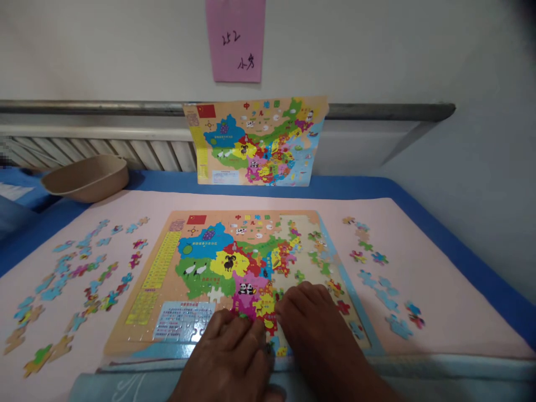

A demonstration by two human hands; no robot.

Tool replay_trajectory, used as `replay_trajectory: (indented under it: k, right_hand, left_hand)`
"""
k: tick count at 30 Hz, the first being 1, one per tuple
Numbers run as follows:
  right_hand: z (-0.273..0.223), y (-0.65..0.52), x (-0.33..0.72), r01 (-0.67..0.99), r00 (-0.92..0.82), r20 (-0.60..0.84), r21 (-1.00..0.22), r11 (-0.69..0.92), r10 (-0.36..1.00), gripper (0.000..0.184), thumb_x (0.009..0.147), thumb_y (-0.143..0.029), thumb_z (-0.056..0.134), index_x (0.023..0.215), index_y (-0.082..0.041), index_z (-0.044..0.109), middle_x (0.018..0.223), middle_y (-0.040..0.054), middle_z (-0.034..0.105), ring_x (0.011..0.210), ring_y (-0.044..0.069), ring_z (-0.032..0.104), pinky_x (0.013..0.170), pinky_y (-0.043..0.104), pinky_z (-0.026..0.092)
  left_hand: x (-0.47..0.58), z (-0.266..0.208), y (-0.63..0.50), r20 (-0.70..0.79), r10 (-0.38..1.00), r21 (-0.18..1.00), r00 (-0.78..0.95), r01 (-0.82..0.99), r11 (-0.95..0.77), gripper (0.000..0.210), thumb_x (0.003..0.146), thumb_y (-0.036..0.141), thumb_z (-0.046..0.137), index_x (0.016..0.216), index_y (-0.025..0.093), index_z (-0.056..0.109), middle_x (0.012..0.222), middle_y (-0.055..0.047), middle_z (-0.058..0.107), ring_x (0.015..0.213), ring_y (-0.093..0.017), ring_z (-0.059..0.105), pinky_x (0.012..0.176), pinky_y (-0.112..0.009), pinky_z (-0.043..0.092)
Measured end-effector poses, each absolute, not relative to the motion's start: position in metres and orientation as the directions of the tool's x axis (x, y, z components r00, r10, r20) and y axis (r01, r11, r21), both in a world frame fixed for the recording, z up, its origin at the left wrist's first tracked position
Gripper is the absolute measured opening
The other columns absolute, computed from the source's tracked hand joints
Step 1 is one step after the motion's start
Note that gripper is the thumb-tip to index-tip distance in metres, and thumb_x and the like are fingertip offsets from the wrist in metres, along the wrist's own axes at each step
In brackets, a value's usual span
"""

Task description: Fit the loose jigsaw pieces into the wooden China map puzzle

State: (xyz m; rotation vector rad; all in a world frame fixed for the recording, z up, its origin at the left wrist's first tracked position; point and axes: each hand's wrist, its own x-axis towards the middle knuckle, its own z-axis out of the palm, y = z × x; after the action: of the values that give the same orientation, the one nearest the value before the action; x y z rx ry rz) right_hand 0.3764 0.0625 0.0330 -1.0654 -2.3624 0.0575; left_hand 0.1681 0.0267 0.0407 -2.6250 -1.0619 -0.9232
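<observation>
A jigsaw puzzle board [146, 268] with a colourful map of China lies flat in front of me, its left and middle parts filled and its right part showing bare backing with several loose pieces. My left hand [228, 352] rests on the lower middle of the board, fingers lying on the pieces and slightly bent, with no piece seen in it. Just to its right, my right hand [314, 329] presses down over the lower right map area, fingers bent and close together. Its fingertips are hidden, so anything between them cannot be made out.
Loose puzzle pieces [54, 287] spread left of the board, and more pieces [385, 298] lie on the right. A printed reference map [255, 142] leans against a metal rail [377, 111]. At the back left stands a tan basket [90, 178]. A pink note [237, 42] hangs above.
</observation>
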Motion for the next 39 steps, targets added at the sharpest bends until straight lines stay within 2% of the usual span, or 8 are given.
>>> replay_trajectory:
  k: [3,9,15,18,21,23,28,39]
  right_hand:
    - [0.0314,0.0625,0.3765,0.679,-0.540,0.440,-0.276,0.681,0.717,0.031,0.085,0.002,0.082,0.083,-0.020,0.061,0.087,0.0020,0.063,0.083,0.024,0.049,0.078,0.037,0.032]
    - [0.0316,0.0628,0.3768,0.682,-0.527,0.438,-0.294,0.670,0.728,0.033,0.081,0.004,0.085,0.082,-0.020,0.062,0.086,0.0010,0.062,0.082,0.023,0.048,0.078,0.037,0.032]
    - [0.0286,0.0646,0.3783,0.700,-0.521,0.460,-0.253,0.668,0.719,0.032,0.081,0.004,0.082,0.082,-0.021,0.061,0.083,0.0004,0.061,0.080,0.023,0.048,0.076,0.038,0.030]
    - [0.0271,0.0649,0.3780,0.726,-0.521,0.450,-0.214,0.654,0.725,0.031,0.082,0.002,0.080,0.081,-0.022,0.061,0.083,0.0008,0.062,0.080,0.024,0.049,0.076,0.038,0.030]
    - [0.0268,0.0648,0.3774,0.732,-0.528,0.441,-0.198,0.652,0.726,0.029,0.083,0.000,0.081,0.082,-0.022,0.061,0.083,0.0010,0.062,0.080,0.024,0.049,0.076,0.038,0.030]
    - [0.0269,0.0646,0.3774,0.733,-0.529,0.440,-0.193,0.652,0.726,0.030,0.082,-0.001,0.082,0.082,-0.022,0.062,0.084,0.0009,0.062,0.081,0.024,0.050,0.077,0.038,0.031]
    - [0.0278,0.0640,0.3772,0.726,-0.529,0.420,-0.226,0.650,0.737,0.034,0.079,-0.001,0.089,0.084,-0.021,0.063,0.085,-0.0001,0.062,0.082,0.023,0.051,0.078,0.037,0.032]
    - [0.0278,0.0616,0.3782,0.698,-0.527,0.428,-0.276,0.661,0.734,0.030,0.084,0.002,0.082,0.085,-0.021,0.063,0.085,0.0004,0.063,0.082,0.023,0.050,0.078,0.037,0.032]
  left_hand:
    - [0.1682,0.0413,0.0280,0.573,0.619,0.161,0.537,0.666,-0.728,0.055,0.118,0.045,0.031,0.091,0.020,0.072,0.103,0.000,0.081,0.087,-0.021,0.063,0.093,-0.043,0.039]
    - [0.1728,0.0382,0.0263,0.625,0.587,0.107,0.515,0.688,-0.718,0.055,0.118,0.042,0.036,0.078,0.019,0.067,0.100,-0.002,0.081,0.084,-0.021,0.063,0.089,-0.043,0.040]
    - [0.1701,0.0436,0.0317,0.540,0.687,0.325,0.486,0.633,-0.703,0.044,0.116,0.043,0.037,0.105,0.022,0.075,0.095,0.002,0.080,0.079,-0.022,0.064,0.077,-0.043,0.040]
    - [0.1687,0.0431,0.0324,0.586,0.638,0.239,0.499,0.646,-0.725,0.047,0.117,0.045,0.037,0.102,0.021,0.075,0.101,0.004,0.082,0.082,-0.020,0.065,0.080,-0.043,0.041]
    - [0.1703,0.0392,0.0320,0.646,0.585,0.167,0.490,0.657,-0.735,0.048,0.117,0.042,0.041,0.087,0.020,0.071,0.103,0.002,0.083,0.082,-0.020,0.066,0.085,-0.044,0.043]
    - [0.1714,0.0370,0.0319,0.657,0.583,0.170,0.478,0.660,-0.732,0.048,0.117,0.041,0.041,0.083,0.020,0.069,0.101,0.002,0.083,0.080,-0.020,0.066,0.084,-0.043,0.043]
    - [0.1689,0.0378,0.0321,0.644,0.615,0.176,0.455,0.694,-0.698,0.042,0.115,0.037,0.040,0.094,0.021,0.072,0.102,0.002,0.082,0.086,-0.021,0.067,0.087,-0.042,0.042]
    - [0.1704,0.0414,0.0310,0.628,0.628,0.164,0.460,0.711,-0.684,0.028,0.109,0.034,0.052,0.091,0.021,0.070,0.101,0.001,0.082,0.085,-0.022,0.067,0.086,-0.043,0.042]
